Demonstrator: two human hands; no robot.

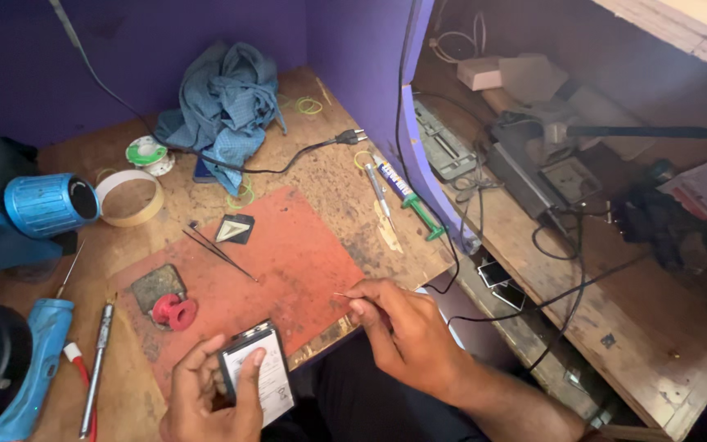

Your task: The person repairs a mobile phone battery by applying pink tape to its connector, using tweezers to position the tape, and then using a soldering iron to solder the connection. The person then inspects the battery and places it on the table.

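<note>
Left hand gripping one phone battery, right hand pinching one thin needle, one red mat

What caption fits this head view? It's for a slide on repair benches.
Left hand holds a small phone over a red mat; right hand pinches a thin metal tool.

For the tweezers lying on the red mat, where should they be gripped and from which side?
Grip the tweezers near the middle of the two thin arms, pinching across them from above. They lie flat and slanted on the red mat, joined end toward the upper left and points toward the lower right, with bare mat on both sides. Probably best to stay off the sharp points.
</note>
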